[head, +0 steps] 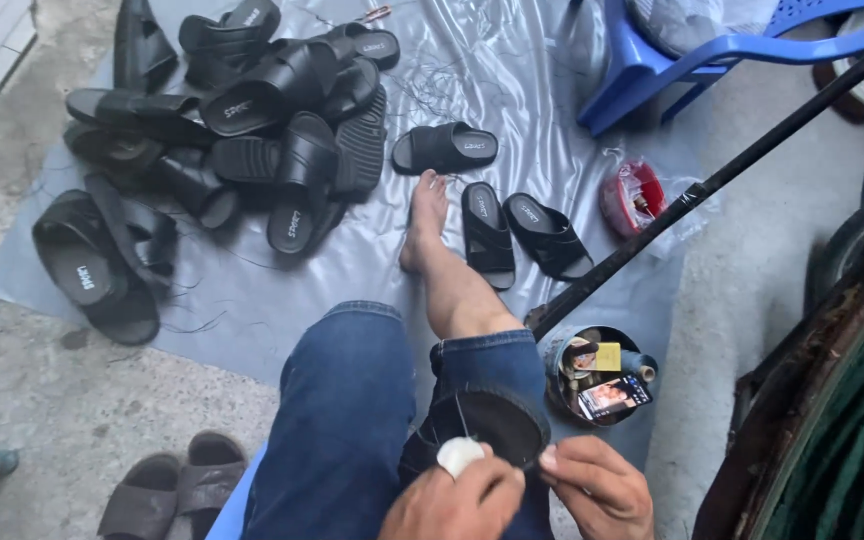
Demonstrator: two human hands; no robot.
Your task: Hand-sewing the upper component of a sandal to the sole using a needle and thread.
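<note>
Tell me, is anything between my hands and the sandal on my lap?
Nothing visible. The left hand and the right hand both touch the black sandal; the left also holds a small white object.

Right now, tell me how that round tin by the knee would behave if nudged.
The round tin stands upright on the grey sheet, so it would probably slide rather than roll. It is packed with odds and ends, likely giving it weight. The dark pole passing close by could knock it.

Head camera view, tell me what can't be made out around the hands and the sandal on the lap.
- Left hand: wrist cut off by the bottom edge; the white object it grips is mostly covered by fingers.
- Right hand: fingertips hidden against the black sandal.
- Thread, if any, is too thin to see.
- Round tin: contents too small.
</note>
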